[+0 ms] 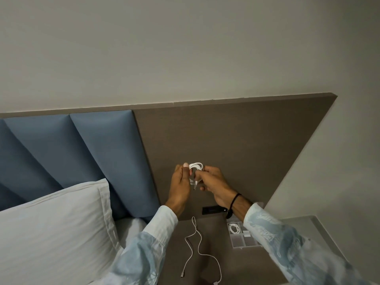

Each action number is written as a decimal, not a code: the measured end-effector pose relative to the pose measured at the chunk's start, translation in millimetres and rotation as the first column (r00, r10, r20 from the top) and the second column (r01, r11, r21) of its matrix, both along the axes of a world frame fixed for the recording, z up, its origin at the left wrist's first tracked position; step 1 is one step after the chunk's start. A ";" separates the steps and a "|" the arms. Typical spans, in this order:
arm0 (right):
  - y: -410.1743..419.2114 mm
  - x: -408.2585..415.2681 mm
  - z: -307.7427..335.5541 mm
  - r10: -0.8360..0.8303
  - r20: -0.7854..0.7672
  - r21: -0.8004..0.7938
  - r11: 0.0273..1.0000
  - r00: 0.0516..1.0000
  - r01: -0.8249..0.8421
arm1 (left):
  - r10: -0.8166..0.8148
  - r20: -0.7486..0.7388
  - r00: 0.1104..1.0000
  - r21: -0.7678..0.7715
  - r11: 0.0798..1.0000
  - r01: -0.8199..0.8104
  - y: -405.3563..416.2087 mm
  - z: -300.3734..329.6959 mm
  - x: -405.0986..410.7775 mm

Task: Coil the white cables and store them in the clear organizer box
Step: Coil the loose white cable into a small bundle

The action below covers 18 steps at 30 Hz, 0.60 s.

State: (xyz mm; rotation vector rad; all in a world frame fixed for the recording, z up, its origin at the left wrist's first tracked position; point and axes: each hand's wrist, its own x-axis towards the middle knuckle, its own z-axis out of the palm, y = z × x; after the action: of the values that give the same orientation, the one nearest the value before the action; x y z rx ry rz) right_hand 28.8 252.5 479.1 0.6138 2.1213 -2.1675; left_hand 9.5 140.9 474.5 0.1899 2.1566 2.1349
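A coiled white cable (196,167) is held up in front of the brown headboard panel, between both hands. My left hand (181,185) pinches its left side, and my right hand (213,183) grips its right side; one plug end hangs down between them. A second white cable (198,246) lies loose and uncoiled on the brown nightstand top below. The clear organizer box (244,239) sits at the right of the nightstand, partly hidden by my right sleeve, with one coiled white cable (234,228) in a back compartment.
A white pillow (53,229) and bed lie at the left, against blue padded headboard panels (98,149). A black socket plate (212,210) is set in the brown panel (236,140) just above the nightstand. A pale wall stands at the right.
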 end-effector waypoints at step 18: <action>17.3 -3.8 -19.6 -0.086 -0.243 0.242 0.959 0.966 0.146 | -0.160 0.521 0.838 0.510 0.846 -0.156 -15.3 -0.9 -15.6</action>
State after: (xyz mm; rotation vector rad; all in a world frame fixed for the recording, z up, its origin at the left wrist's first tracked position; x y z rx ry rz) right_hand 25.0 269.7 459.5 0.5375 2.5803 -2.1290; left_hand -6.1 125.5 473.5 -0.3500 1.2125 2.3587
